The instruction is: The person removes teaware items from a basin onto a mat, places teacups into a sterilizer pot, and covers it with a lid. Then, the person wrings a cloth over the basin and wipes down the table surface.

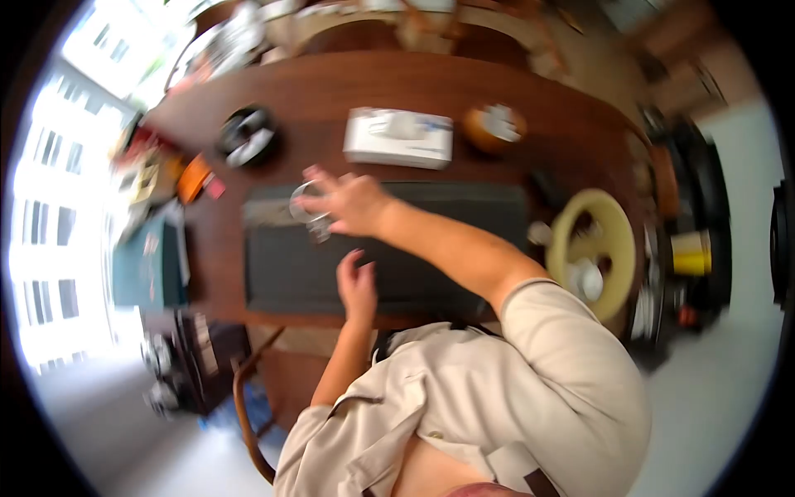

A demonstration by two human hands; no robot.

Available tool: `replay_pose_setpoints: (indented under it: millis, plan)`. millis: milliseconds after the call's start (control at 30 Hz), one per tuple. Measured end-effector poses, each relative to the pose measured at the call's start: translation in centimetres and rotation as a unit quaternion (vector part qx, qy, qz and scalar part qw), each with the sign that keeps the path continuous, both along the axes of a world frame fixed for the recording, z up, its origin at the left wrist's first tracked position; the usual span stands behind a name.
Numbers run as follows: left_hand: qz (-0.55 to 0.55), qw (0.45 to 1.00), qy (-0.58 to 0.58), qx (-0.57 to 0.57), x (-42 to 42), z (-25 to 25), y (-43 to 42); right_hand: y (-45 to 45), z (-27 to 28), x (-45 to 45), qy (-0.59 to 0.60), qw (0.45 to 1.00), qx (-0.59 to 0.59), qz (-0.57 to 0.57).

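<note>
From here I see the right hand [352,205], its fingers spread at a clear round object [311,220] over the dark mat's [290,269] left part; the blur hides whether they grip it, and also its long axis. The left hand [358,286], half-open and seemingly holding nothing, is farther, nearer the body.

Dark mat [281,282] free at near left, white box [377,147] beyond, yellow tub [617,232] rightward

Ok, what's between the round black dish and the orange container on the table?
A white box stands between the black dish and the orange container, with bare wood either side; the head view shows it.
</note>
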State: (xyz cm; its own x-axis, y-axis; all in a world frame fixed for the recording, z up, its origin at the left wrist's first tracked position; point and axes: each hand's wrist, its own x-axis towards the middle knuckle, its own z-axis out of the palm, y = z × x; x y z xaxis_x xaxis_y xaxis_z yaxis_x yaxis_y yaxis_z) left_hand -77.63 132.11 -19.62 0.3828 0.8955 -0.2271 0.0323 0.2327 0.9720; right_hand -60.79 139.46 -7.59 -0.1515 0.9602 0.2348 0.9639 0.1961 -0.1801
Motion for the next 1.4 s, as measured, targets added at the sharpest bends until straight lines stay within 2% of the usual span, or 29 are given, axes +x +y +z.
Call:
replay_pose_setpoints:
  millis: [67,133,200,267,300,333,367,400,467,500,533,567,600,700,733,767,800,833,867,933,1000,1067,1133,1167,1233,1267,1333,1367,1400]
  plan:
    - [0.013,0.999,0.003,0.042,0.8,0.2,0.1,-4.0,1.7,2.2,0.091,0.992,0.087,-0.024]
    - [-0.003,0.994,0.055,0.09,2.2,0.0,0.5,-9.9,2.9,5.4,0.154,0.972,0.172,-0.053]
    - [-0.044,0.991,0.038,0.121,5.9,3.5,-0.5,-17.6,4.5,9.9,0.22,0.953,0.173,-0.114]
    - [-0.109,0.979,0.012,0.172,10.5,5.7,-2.2,-26.7,5.5,15.7,0.237,0.902,0.232,-0.277]
    - [-0.148,0.964,-0.015,0.219,12.9,6.7,-3.2,-31.5,4.6,19.0,0.169,0.881,0.239,-0.372]
    - [-0.162,0.961,-0.015,0.222,15.3,7.6,-4.3,-36.8,1.5,22.7,0.222,0.812,0.205,-0.499]
    - [-0.233,0.936,0.001,0.266,17.6,8.5,-5.6,-41.5,3.3,24.7,0.195,0.747,0.094,-0.628]
    - [-0.302,0.902,0.016,0.307,19.8,9.5,-7.1,-46.9,0.8,28.3,0.255,0.671,-0.012,-0.697]
    - [-0.377,0.868,0.014,0.323,24.2,11.7,-11.5,-54.1,-2.0,30.7,0.135,0.669,-0.201,-0.703]
    - [-0.425,0.834,0.025,0.35,26.3,12.1,-13.8,-55.1,-3.2,31.0,0.139,0.667,-0.199,-0.705]
    - [-0.472,0.797,0.036,0.375,28.2,12.4,-15.9,-55.9,-4.4,31.2,0.143,0.667,-0.268,-0.68]
    - [-0.535,0.768,0.055,0.348,29.9,12.6,-18.2,-56.7,-5.2,31.3,0.146,0.664,-0.34,-0.649]
    - [-0.596,0.734,0.073,0.319,31.5,12.6,-20.5,-56.8,-5.6,31.4,0.151,0.663,-0.341,-0.649]
    - [-0.669,0.579,0.136,0.445,35.6,10.7,-27.2,-54.5,-6.2,31.4,0.187,0.674,-0.387,-0.601]
    - [-0.681,0.54,0.169,0.466,36.8,10.3,-29.4,-54.0,-6.2,32.1,0.213,0.653,-0.451,-0.57]
    - [-0.68,0.541,0.168,0.466,37.7,9.9,-30.9,-54.0,-6.2,32.7,0.237,0.628,-0.513,-0.536]
    - [-0.687,0.509,0.205,0.475,38.6,9.5,-32.1,-54.4,-7.2,33.0,0.235,0.628,-0.513,-0.536]
    - [-0.694,0.477,0.242,0.483,39.2,9.1,-32.8,-54.8,-9.5,33.3,0.333,0.582,-0.443,-0.595]
    - [-0.693,0.478,0.241,0.484,39.7,8.5,-33.2,-55.3,-11.4,33.6,0.424,0.524,-0.365,-0.642]
    - [-0.701,0.464,0.277,0.465,40.1,7.6,-33.7,-55.4,-11.4,33.2,0.417,0.536,-0.354,-0.643]
    - [-0.709,0.461,0.294,0.445,40.3,7.1,-33.8,-55.1,-10.3,32.7,0.305,0.621,-0.426,-0.584]
    - [-0.716,0.456,0.313,0.426,40.5,6.9,-33.5,-54.3,-8.8,32.2,0.325,0.602,-0.425,-0.593]
    - [-0.715,0.463,0.319,0.416,40.8,6.3,-33.2,-54.5,-10.4,32.1,0.24,0.639,-0.402,-0.61]
    - [-0.714,0.465,0.322,0.413,40.6,6.0,-33.1,-55.0,-11.3,31.9,0.24,0.641,-0.403,-0.607]
    - [-0.691,0.499,0.293,0.433,40.2,5.3,-33.0,-55.8,-12.0,31.5,0.281,0.662,-0.309,-0.622]
    - [-0.69,0.501,0.296,0.431,40.1,4.9,-32.9,-56.1,-12.4,31.4,0.281,0.664,-0.31,-0.619]
    - [-0.671,0.561,0.281,0.395,40.2,4.1,-32.7,-56.0,-8.9,30.8,0.291,0.688,-0.258,-0.613]
    - [-0.669,0.562,0.283,0.395,40.0,4.3,-32.5,-55.8,-7.1,30.2,0.29,0.689,-0.258,-0.611]
    - [-0.662,0.624,0.242,0.336,39.7,4.8,-32.1,-55.5,-5.3,29.6,0.28,0.689,-0.232,-0.626]
